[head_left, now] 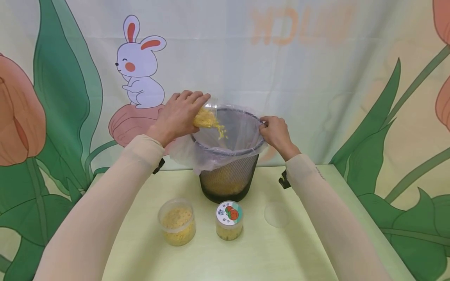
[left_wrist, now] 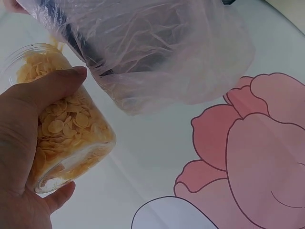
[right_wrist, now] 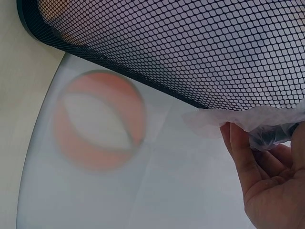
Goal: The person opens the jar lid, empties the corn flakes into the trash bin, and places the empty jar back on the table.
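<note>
Here, the left hand (head_left: 181, 116) grips a jar (left_wrist: 78, 126) spilling yellow flakes (head_left: 222, 132) into the lined bin (head_left: 230, 175) the right hand (head_left: 276, 133) grasps

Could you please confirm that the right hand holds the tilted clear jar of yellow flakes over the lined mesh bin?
Not quite: the left hand holds the tilted clear jar of yellow flakes over the lined mesh bin, as the head view shows.

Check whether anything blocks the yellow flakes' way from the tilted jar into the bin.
Nothing visible does: the left hand tips the jar at the open bin, flakes spill inside, and the right hand grips the rim opposite, clear of them.
</note>
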Demonstrator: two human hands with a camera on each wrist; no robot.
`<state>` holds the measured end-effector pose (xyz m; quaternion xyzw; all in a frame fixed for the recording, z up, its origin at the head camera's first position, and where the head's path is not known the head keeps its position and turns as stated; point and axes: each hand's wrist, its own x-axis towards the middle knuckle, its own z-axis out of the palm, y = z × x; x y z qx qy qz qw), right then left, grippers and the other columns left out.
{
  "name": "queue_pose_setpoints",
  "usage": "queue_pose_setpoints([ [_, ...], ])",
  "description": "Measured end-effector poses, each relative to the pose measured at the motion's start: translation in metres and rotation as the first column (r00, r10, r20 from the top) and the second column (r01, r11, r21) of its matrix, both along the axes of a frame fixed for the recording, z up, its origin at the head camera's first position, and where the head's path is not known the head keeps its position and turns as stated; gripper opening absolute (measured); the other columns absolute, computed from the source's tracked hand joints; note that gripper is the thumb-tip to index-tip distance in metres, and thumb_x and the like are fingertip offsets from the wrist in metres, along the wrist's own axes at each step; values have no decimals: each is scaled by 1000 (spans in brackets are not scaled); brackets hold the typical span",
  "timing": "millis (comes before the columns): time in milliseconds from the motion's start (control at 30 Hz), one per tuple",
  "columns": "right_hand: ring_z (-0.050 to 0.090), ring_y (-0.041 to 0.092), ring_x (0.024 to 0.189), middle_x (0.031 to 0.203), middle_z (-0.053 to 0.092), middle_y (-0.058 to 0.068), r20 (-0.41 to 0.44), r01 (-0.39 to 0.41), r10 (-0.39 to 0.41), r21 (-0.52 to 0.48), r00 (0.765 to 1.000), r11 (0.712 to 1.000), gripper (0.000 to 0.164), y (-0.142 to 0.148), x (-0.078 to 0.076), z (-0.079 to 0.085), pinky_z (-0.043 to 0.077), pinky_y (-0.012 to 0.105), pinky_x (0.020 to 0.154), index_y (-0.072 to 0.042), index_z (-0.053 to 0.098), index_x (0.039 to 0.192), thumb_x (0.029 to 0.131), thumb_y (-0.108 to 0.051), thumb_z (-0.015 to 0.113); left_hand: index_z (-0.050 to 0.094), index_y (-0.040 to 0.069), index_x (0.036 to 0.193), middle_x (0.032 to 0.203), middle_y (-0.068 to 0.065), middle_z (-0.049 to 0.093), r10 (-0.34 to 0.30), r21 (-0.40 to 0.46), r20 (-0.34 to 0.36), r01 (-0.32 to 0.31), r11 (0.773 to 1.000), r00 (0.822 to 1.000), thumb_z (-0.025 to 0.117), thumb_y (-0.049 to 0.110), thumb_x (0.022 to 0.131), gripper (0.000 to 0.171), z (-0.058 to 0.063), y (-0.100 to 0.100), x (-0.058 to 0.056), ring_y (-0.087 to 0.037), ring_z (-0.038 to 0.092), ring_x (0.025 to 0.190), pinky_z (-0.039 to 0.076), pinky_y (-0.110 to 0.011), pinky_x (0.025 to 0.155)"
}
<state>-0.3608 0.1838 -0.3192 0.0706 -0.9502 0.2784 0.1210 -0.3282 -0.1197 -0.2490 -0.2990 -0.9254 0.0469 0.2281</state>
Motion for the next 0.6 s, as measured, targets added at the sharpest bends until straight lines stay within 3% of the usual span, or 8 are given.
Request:
queue_pose_setpoints([
  [133,60,27,94,129,66,14,1,-6,6,-5,1000,1000,46,-1,1,0,46,34,74,-9,60,135,92,-14,45,33,12,152,149,-13,44,0,-15,4,0,1000,1000,85,29,73,96,0,-1,-1,-37,42,134,40,-58,106],
  [400,59,24,75,121,70,15,-53,-13,12,-4,999,1000,46,1,2,0,42,31,63,-9,64,130,90,-9,43,32,13,152,148,-12,44,-12,-33,11,12,999,1000,86,28,73,97,3,1,-2,-38,42,133,41,-57,106],
  [600,61,25,81,121,70,15,-45,-12,11,-7,999,1000,45,0,2,0,46,32,67,-9,64,130,89,-9,45,31,13,153,149,-12,43,1,-41,21,0,999,1000,85,27,73,97,3,-1,-1,-38,41,134,40,-58,107],
])
